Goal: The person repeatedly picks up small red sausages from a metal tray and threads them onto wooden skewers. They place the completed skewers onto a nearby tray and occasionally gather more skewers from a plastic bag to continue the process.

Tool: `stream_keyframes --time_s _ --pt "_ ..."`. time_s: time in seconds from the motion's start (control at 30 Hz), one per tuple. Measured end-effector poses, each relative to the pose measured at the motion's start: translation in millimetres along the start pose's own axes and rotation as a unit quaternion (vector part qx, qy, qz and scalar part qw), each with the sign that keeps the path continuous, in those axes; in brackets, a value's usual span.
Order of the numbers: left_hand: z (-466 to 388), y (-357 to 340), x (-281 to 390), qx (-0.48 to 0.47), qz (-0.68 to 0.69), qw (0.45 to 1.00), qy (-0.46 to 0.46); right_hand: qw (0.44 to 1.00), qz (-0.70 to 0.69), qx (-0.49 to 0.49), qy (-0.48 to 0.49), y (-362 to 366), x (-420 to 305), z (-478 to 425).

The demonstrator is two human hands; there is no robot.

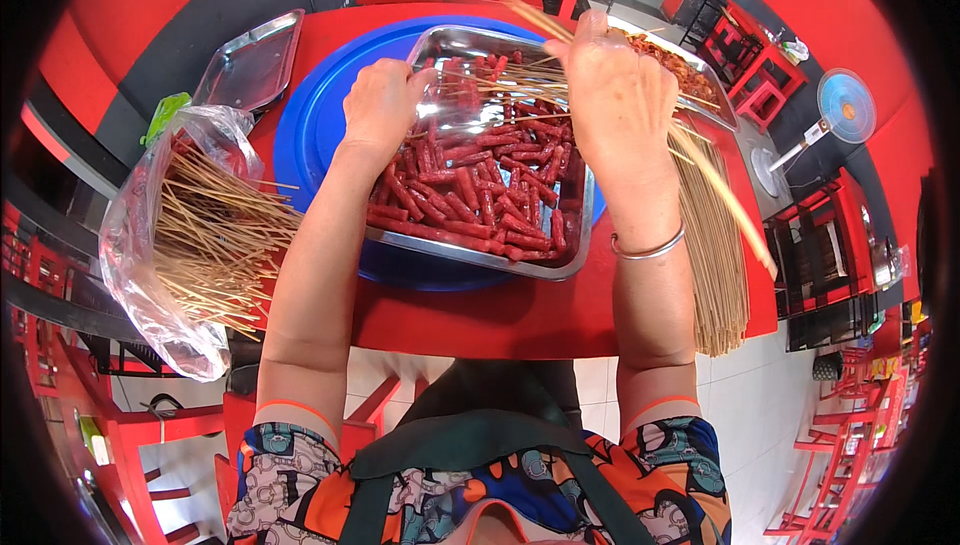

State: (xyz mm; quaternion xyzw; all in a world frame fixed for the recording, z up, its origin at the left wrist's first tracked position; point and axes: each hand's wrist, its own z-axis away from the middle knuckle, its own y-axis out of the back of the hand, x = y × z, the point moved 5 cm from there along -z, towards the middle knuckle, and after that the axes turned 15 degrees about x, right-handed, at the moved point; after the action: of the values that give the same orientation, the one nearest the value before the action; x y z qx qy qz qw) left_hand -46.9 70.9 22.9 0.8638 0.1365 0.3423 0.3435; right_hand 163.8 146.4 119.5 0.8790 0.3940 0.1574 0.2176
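Note:
Before me a rectangular steel tray holds many short, dark red sausage pieces. It rests on a round blue plastic tray. At the steel tray's upper left, my left hand is closed on what looks like a clear plastic bag, whose sheen partly veils the sausages. Several thin skewers with red pieces on them lie across the far part of the tray. My right hand grips a bundle of bamboo skewers, which sticks out both sides of the fist.
A clear bag of wooden skewers sits at the left, below another steel tray. Bundled skewers lie along the red table's right side, near a tray of skewered food. A fan stands beyond.

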Motion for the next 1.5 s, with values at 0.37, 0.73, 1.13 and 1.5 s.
stream_keyframes --time_s 0.37,0.73,1.13,1.5 --pt "65.9 15.4 46.7 -0.23 0.102 0.916 -0.313 0.971 -0.237 0.014 -0.009 -4.8 4.5 -0.3" --pt "27.9 8.8 16.1 -0.109 0.397 0.909 0.068 0.962 -0.266 -0.052 -0.029 -5.4 -13.9 2.8" --pt "29.7 15.9 21.2 -0.116 0.609 0.755 0.213 0.967 -0.254 -0.005 0.02 -5.4 -31.5 9.8" --pt "36.4 31.1 35.3 0.101 0.332 0.937 -0.028 0.974 -0.223 -0.035 0.011 -9.3 -35.9 11.4"
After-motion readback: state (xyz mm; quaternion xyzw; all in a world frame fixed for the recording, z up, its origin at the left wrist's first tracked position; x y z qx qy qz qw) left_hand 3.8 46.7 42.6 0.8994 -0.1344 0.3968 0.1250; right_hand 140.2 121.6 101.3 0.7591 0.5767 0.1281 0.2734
